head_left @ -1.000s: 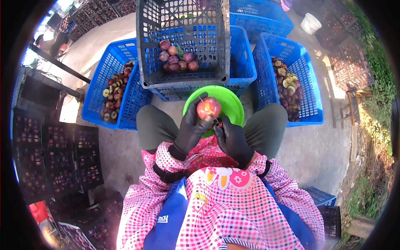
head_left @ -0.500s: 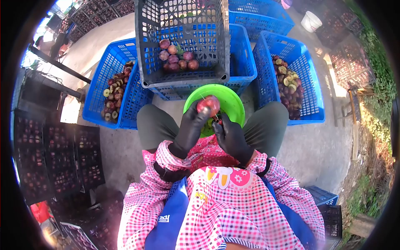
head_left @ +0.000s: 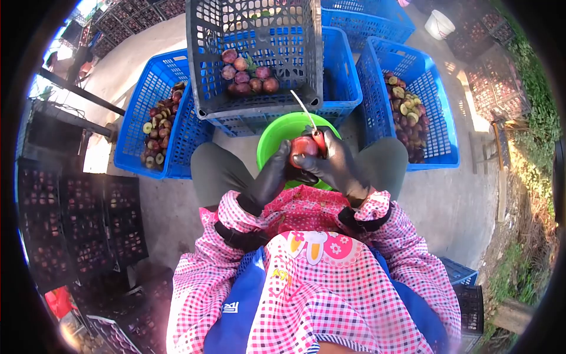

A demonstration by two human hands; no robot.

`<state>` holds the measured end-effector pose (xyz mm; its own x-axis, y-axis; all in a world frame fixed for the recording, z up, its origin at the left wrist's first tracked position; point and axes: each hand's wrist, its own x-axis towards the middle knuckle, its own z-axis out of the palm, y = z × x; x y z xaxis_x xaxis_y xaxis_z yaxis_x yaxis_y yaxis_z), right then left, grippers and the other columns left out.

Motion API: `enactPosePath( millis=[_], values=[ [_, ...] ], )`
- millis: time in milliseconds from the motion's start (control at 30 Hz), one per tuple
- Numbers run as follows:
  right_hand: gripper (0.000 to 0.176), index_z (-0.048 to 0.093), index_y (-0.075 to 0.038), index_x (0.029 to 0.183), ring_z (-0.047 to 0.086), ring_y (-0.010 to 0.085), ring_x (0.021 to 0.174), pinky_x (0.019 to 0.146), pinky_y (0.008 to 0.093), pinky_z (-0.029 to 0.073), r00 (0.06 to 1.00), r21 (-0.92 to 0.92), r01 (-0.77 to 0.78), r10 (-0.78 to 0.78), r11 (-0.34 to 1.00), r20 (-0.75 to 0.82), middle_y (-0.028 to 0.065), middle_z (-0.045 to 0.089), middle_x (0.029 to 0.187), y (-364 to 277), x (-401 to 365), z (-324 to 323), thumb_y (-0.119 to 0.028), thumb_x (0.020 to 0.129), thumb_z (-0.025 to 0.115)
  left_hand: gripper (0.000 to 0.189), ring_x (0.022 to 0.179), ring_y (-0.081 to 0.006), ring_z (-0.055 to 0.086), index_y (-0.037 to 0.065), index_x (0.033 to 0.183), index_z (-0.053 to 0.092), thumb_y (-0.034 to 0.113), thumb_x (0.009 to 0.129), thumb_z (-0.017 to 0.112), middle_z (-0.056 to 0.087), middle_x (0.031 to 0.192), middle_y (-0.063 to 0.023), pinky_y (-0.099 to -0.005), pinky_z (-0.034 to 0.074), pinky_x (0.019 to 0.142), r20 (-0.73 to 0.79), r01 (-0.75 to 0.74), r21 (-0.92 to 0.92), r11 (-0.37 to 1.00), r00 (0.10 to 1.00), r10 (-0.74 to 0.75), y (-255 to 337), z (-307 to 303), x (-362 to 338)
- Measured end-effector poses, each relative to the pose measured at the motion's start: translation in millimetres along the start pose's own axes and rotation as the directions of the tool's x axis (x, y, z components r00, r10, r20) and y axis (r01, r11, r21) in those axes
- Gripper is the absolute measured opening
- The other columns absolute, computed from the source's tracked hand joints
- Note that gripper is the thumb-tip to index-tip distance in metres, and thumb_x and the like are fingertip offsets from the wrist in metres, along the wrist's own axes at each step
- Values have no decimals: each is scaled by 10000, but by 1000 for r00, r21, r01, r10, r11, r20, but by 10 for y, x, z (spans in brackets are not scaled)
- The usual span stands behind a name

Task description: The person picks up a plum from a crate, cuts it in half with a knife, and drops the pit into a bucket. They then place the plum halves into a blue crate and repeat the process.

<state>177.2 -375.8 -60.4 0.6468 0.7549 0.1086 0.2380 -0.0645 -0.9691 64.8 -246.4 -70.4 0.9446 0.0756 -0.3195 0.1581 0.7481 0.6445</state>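
Both of my hands wear dark gloves and meet over a green basin [head_left: 268, 133] between my knees. A reddish plum [head_left: 303, 151] sits in the closed fingers of my left hand [head_left: 272, 175]. My right hand [head_left: 337, 167] grips the red handle of a small knife [head_left: 319, 139], its thin blade pointing up and away from me. The right thumb presses against the plum's near side. Beyond the basin, a tilted black crate [head_left: 315, 94] holds several whole plums [head_left: 242, 76]. My fingers and the plum hide part of the basin's inside.
A blue crate [head_left: 127, 135] on the left and another blue crate [head_left: 442, 141] on the right hold cut plums. More blue crates [head_left: 377, 26] stand behind the black one. Stacked dark crates [head_left: 79, 215] of fruit are at far left; a white bucket [head_left: 440, 25] stands far right.
The plum has come down, nearer to me. My right hand has turned and moved up beside it, so the knife's handle is higher and the blade now points upward in plain view.
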Motion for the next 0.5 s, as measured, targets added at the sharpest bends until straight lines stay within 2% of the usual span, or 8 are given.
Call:
enactPosePath(
  millis=[67, 133, 200, 267, 300, 367, 400, 500],
  values=[
    [578, 555, -1, 1105, 618, 173, 830, 755, 339, 503, 998, 30, -58, 59, 998, -17, 114, 633, 990, 13, 5, 77, -392, 761, 806, 457, 780, -158, 625, 58, 1227, 527, 428, 1050, 326, 627, 1012, -76, -329, 534, 754, -67, -121, 223, 967, 988, 139, -164, 17, 67],
    [559, 566, 0, 1086, 615, 174, 827, 751, 340, 503, 992, 66, -119, 121, 991, -36, 109, 636, 958, 34, -12, 137, -381, 755, 807, 421, 774, -151, 610, 61, 1165, 542, 391, 1060, 303, 622, 954, -60, -321, 527, 766, 13, -476, 693, 541, 759, 651, -291, -42, 121],
    [540, 585, -9, 1010, 640, 210, 799, 726, 343, 506, 988, -24, 59, -62, 998, -141, 120, 646, 887, 26, -23, 135, -392, 715, 824, 371, 773, -144, 603, 65, 1095, 556, 336, 1063, 305, 606, 900, -54, -316, 517, 739, -61, -338, 736, 586, 830, 555, -305, -50, 167],
    [542, 585, -15, 985, 651, 245, 775, 703, 348, 509, 981, -174, 82, -110, 981, -159, 129, 646, 869, -31, -42, 77, -399, 692, 832, 368, 790, -149, 612, 79, 1083, 575, 349, 1051, 326, 611, 888, -56, -320, 514, 738, -214, -291, -18, 956, 936, 281, -368, 123, 233],
    [545, 586, -21, 959, 661, 280, 752, 681, 353, 511, 974, -319, 106, -163, 942, -158, 139, 646, 852, -62, -51, 47, -406, 668, 841, 368, 790, -149, 612, 79, 1083, 575, 349, 1051, 326, 611, 888, -56, -320, 514, 738, -218, -289, -28, 957, 936, 276, -267, 245, 178],
    [546, 586, -30, 934, 658, 309, 736, 663, 366, 512, 964, -387, 184, -242, 904, -107, 148, 643, 839, -30, -35, -29, -414, 648, 846, 383, 496, -50, 484, 128, 1115, 558, 436, 1026, 347, 561, 745, 41, -202, 374, 434, -137, 37, -121, 992, 989, -54, -23, 461, 1],
    [546, 585, -38, 910, 655, 338, 721, 646, 379, 512, 944, -440, 269, -325, 857, -57, 157, 640, 826, -11, -27, -66, -422, 627, 852, 354, 448, -36, 422, 154, 1095, 558, 427, 1022, 345, 532, 706, 45, -191, 299, 391, -60, 136, -3, 991, 989, -136, -89, 246, 53],
    [502, 581, -56, 885, 653, 325, 709, 639, 394, 515, 925, -481, 380, -335, 790, 180, 140, 635, 829, -95, -31, -180, -429, 652, 823, 379, 408, -45, 400, 139, 1053, 564, 452, 1015, 354, 534, 701, 36, -192, 275, 364, -150, 283, -204, 937, 937, -315, -27, 367, -7]
  ],
)
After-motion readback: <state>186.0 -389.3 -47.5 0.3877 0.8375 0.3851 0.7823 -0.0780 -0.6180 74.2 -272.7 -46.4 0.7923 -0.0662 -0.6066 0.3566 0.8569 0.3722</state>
